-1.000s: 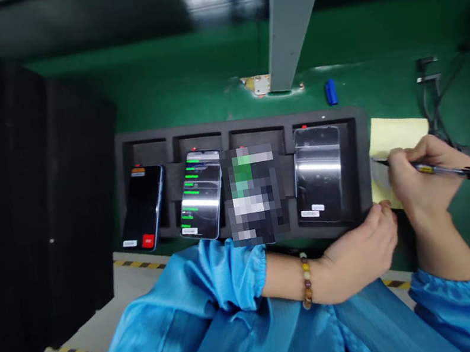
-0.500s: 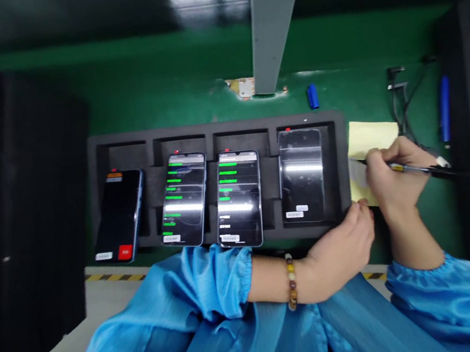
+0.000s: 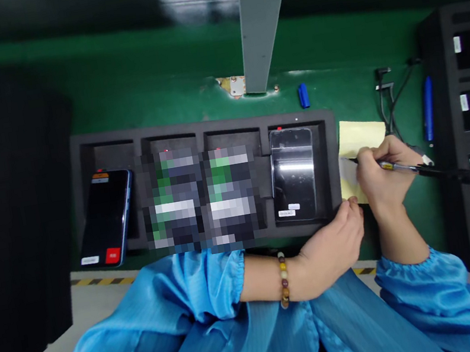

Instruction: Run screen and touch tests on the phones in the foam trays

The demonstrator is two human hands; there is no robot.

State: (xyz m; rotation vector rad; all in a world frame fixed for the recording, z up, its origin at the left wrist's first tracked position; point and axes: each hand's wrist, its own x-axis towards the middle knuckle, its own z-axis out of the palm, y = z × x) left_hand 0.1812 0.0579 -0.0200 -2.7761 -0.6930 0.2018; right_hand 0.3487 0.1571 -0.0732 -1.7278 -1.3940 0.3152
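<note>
In my right hand (image 3: 383,175) a dark pen (image 3: 405,168) is gripped, its tip at the left part of a yellow paper (image 3: 361,135). The hand covers part of the paper. My left hand (image 3: 332,247), with a bead bracelet (image 3: 283,276) on the wrist, has its fingers together at the paper's lower left corner, beside the tray. A black foam tray (image 3: 334,150) to the left holds a dark-screened phone (image 3: 297,189), two phones blurred by pixels, and a tilted phone (image 3: 107,218) with a red on-screen button.
A blue pen cap (image 3: 303,96) and a blue pen (image 3: 428,109) lie on the green table (image 3: 160,104). Black cables (image 3: 395,107) lie behind the paper. Another black tray (image 3: 453,133) with phones stands at right. A grey metal post (image 3: 262,27) rises behind the tray.
The whole scene has shifted slightly left in view. Both hands keep their places at the paper, and the pen tip has moved only slightly, if at all.
</note>
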